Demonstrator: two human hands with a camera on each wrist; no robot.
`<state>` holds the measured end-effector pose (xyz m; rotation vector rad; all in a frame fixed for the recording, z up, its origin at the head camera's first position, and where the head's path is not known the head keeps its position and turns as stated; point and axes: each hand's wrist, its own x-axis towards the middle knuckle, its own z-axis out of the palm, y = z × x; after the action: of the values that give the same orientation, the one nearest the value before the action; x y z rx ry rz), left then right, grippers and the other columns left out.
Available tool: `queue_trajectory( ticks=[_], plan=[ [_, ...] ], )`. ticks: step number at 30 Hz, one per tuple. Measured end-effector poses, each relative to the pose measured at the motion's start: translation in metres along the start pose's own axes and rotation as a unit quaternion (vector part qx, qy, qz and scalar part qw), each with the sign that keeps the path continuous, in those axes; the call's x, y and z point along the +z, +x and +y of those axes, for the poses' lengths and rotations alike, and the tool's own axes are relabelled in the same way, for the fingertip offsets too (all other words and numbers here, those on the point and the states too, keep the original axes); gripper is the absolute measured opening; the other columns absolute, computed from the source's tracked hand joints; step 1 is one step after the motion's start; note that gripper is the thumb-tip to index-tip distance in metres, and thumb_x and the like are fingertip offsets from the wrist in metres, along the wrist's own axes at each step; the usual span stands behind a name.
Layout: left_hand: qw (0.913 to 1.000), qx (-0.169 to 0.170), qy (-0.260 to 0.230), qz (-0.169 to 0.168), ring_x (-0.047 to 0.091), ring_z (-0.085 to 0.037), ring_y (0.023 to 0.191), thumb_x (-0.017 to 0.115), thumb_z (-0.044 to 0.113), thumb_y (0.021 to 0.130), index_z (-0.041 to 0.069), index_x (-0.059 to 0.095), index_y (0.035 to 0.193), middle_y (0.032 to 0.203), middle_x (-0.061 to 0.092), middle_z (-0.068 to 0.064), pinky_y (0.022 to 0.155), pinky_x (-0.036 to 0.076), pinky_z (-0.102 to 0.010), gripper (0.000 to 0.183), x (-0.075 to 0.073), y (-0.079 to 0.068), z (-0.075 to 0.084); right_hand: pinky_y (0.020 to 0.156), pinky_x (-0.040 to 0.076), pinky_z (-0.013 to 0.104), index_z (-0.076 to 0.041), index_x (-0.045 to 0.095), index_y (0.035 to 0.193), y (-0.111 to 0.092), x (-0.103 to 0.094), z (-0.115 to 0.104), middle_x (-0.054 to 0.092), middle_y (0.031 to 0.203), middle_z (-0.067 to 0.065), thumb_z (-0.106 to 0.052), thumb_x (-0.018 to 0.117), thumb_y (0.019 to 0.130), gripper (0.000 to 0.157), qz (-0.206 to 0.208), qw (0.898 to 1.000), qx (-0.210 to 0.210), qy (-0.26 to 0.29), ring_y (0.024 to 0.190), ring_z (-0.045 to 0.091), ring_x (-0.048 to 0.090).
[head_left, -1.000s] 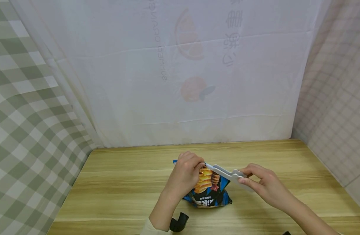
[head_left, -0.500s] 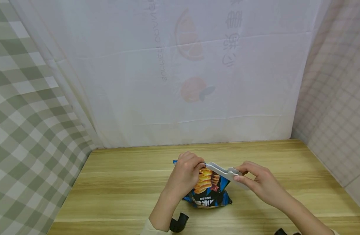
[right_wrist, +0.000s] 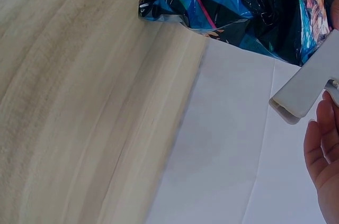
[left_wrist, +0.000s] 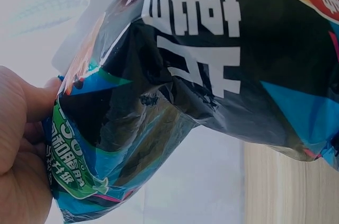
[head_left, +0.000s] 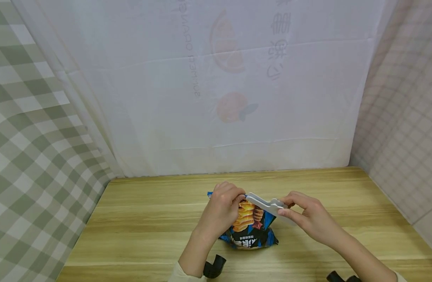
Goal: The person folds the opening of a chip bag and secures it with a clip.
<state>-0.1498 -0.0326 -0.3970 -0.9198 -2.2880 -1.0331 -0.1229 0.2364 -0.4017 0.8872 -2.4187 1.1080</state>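
A black and blue chip bag (head_left: 249, 237) stands on the wooden table with its top edge drawn up. My left hand (head_left: 222, 207) pinches that top edge between thumb and fingers, also seen in the left wrist view, where the bag (left_wrist: 122, 128) fills much of the picture. In my right hand (head_left: 309, 220) is a pale grey plastic bag clip (head_left: 261, 202), held by its rear end between thumb and fingers. The clip's front end lies along the bag's top edge, right at my left fingertips. The right wrist view shows the clip (right_wrist: 307, 83) beside the bag's side.
Black curved wrist pieces (head_left: 214, 267) show below both forearms. The wooden table (head_left: 141, 223) reaches back to a white printed cloth (head_left: 159, 117). Checked cloth (head_left: 32, 156) hangs on the left, and a grid-patterned one (head_left: 399, 117) on the right.
My right hand has moved a little left and up with the bag clip, whose front now sits nearer my left fingertips. The left hand and the chip bag have stayed in place.
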Motion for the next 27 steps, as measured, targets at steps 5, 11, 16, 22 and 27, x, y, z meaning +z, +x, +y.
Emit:
queue_trajectory(
  ticks=[5,11,16,22,27],
  plan=[
    [1.0000,0.004,0.000,0.001,0.065,-0.015,0.083,0.075,-0.007,0.092,0.004,0.077,0.093,0.085,0.072,0.000,0.084,0.051,-0.033,0.011,0.0001,0.0006,-0.0004,0.064,0.054,0.018,-0.020,0.076,0.103,0.0023,0.0010,-0.0004,0.067,0.094,-0.013,0.010,0.082,0.081,0.037,-0.004,1.000,-0.001,0.008,0.077,0.004,0.060],
    [1.0000,0.002,0.006,-0.002,0.066,-0.015,0.086,0.075,-0.009,0.091,0.004,0.078,0.097,0.088,0.073,0.000,0.085,0.051,-0.033,0.014,-0.0002,0.0012,0.0009,0.064,0.054,0.019,-0.019,0.075,0.103,0.0037,0.0019,-0.0009,0.068,0.095,-0.011,0.010,0.081,0.081,0.037,-0.006,1.000,-0.004,0.013,0.079,0.004,0.061],
    [0.9999,-0.002,0.011,-0.007,0.067,-0.016,0.088,0.074,-0.011,0.091,0.005,0.078,0.102,0.090,0.073,0.000,0.084,0.051,-0.031,0.020,-0.0009,0.0008,0.0026,0.065,0.055,0.020,-0.020,0.075,0.103,0.0052,0.0035,-0.0013,0.068,0.095,-0.012,0.010,0.082,0.082,0.037,-0.007,1.000,-0.002,0.012,0.080,0.004,0.062],
    [0.9999,-0.007,0.012,-0.008,0.066,-0.015,0.088,0.072,-0.012,0.091,0.005,0.078,0.103,0.090,0.073,0.000,0.085,0.051,-0.031,0.022,-0.0005,-0.0001,0.0027,0.066,0.055,0.021,-0.020,0.076,0.105,0.0067,0.0054,-0.0020,0.069,0.096,-0.012,0.009,0.082,0.082,0.037,-0.007,1.000,0.000,0.013,0.081,0.004,0.063],
    [0.9998,-0.009,0.010,-0.016,0.067,-0.016,0.090,0.071,-0.012,0.093,0.003,0.078,0.106,0.092,0.074,-0.002,0.087,0.052,-0.032,0.022,-0.0006,-0.0006,0.0031,0.066,0.057,0.024,-0.015,0.077,0.112,0.0065,0.0065,-0.0028,0.070,0.097,-0.012,0.005,0.081,0.086,0.033,-0.006,1.000,0.021,0.011,0.083,0.004,0.064]
  ],
)
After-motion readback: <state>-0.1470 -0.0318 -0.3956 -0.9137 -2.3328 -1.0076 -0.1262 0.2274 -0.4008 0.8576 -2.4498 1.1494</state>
